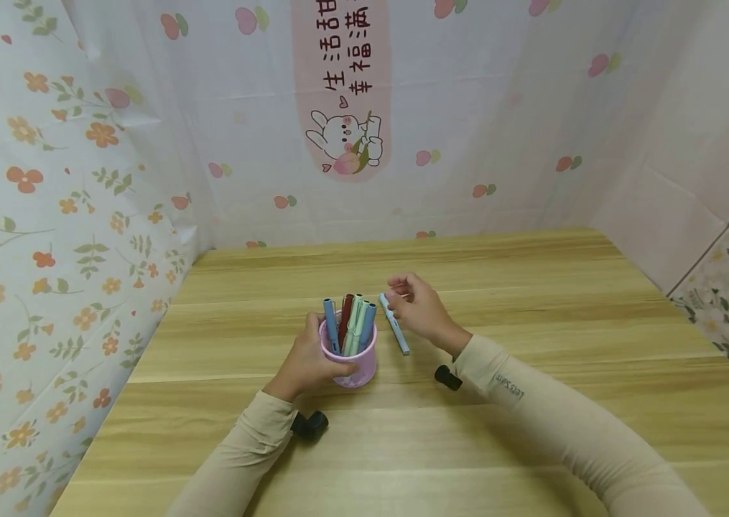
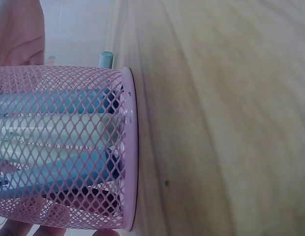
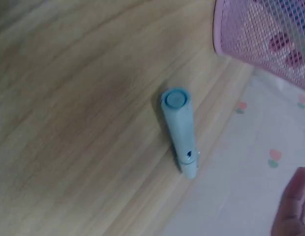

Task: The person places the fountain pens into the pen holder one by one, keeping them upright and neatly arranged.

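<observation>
My left hand [image 1: 308,365] grips a pink mesh pen cup [image 1: 366,368], thumb along its near side and fingers round the left side. The cup stands upright on the table. Inside are several pens: blue ones [image 1: 331,327], a dark red one [image 1: 344,324] and pale green ones [image 1: 355,324]. Through the mesh in the left wrist view, their lower ends show near the base ring [image 2: 130,147]. A single light blue pen [image 3: 180,125] lies on the wood right of the cup. Near its far end is my right hand [image 1: 424,310], fingers loosely bent and apart from the pen.
The wooden table [image 1: 500,287] runs back to a curtain [image 1: 519,122] with a rabbit print. A floral cloth [image 1: 47,251] hangs along the left side. Black wrist-worn devices [image 1: 309,426] sit below both forearms, close over the tabletop.
</observation>
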Demonstrator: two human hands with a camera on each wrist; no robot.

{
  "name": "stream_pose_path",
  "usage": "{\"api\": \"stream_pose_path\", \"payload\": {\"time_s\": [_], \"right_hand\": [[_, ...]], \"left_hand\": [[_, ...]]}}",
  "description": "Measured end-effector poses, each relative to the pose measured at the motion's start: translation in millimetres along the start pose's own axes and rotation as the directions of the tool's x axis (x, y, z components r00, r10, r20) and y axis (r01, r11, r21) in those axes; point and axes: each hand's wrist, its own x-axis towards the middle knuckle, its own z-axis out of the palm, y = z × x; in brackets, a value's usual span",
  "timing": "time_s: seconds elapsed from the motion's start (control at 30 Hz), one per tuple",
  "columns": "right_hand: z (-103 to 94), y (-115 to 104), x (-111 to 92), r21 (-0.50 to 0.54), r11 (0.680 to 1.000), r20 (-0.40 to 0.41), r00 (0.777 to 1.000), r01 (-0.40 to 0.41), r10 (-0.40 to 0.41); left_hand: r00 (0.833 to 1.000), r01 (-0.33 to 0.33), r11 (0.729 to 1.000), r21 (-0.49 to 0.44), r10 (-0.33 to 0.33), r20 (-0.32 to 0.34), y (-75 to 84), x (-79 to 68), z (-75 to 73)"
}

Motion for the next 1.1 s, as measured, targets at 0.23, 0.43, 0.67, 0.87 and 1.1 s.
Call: {"api": "stream_pose_path", "payload": {"time_s": [0.23,0.43,0.67,0.87,1.1], "right_hand": [[-9.6,11,12,-0.008,0.987,0.047,0.986,-0.161,0.161],[-16.7,18,21,-0.074,0.959,0.091,0.956,-0.273,0.280],[-19.7,27,28,-0.179,0.927,0.159,0.921,-0.329,0.357],[-14.3,33,32,-0.291,0.892,0.180,0.896,-0.346,0.406],[-7.2,32,34,-0.429,0.847,0.194,0.884,-0.314,0.426]], "left_hand": [[1.000,0.004,1.000,0.002,-0.004,0.001,1.7,0.6,0.3],[1.000,-0.002,1.000,-0.005,0.002,0.000,2.4,1.0,0.3],[1.000,0.003,1.000,-0.005,-0.003,0.001,3.3,-0.8,0.0],[1.000,0.014,1.000,-0.004,-0.014,0.004,1.7,-0.9,0.1],[1.000,0.018,1.000,0.003,-0.018,0.008,2.0,-0.6,-0.1]]}}
